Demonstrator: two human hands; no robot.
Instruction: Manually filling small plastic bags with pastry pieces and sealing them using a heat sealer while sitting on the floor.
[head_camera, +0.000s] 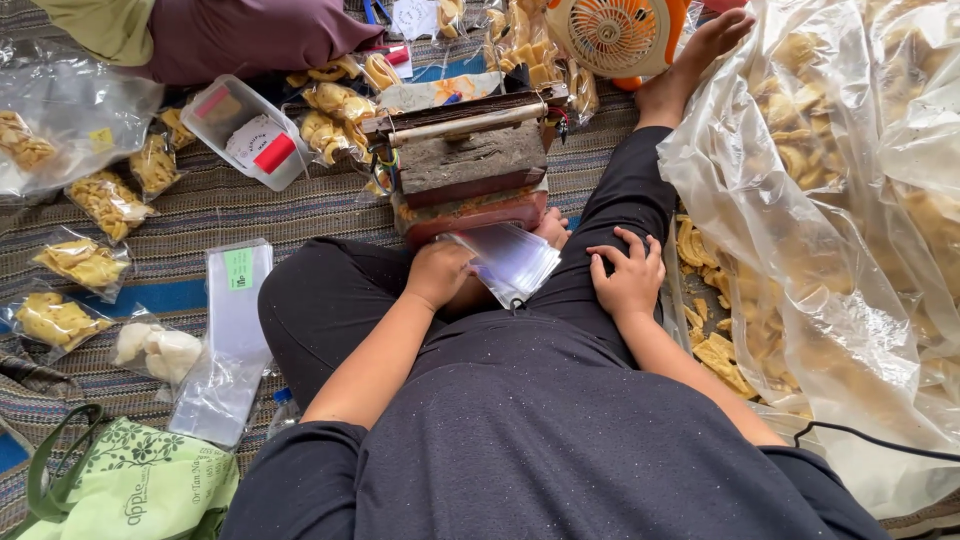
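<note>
On the lap, left hand (438, 272) fingers gripping clear bags (508, 260); right hand (630, 280) fingers spread, empty, beside chip tray edge (676, 292).

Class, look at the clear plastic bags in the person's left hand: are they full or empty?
Empty: the clear plastic bags in the left hand lie flat and see-through, no snacks inside.

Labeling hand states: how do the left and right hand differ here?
The left hand grips a stack of clear empty bags by the sealer; the right hand holds nothing. The left hand is curled closed; the right hand lies flat on the thigh, fingers spread. Both are bare.
</note>
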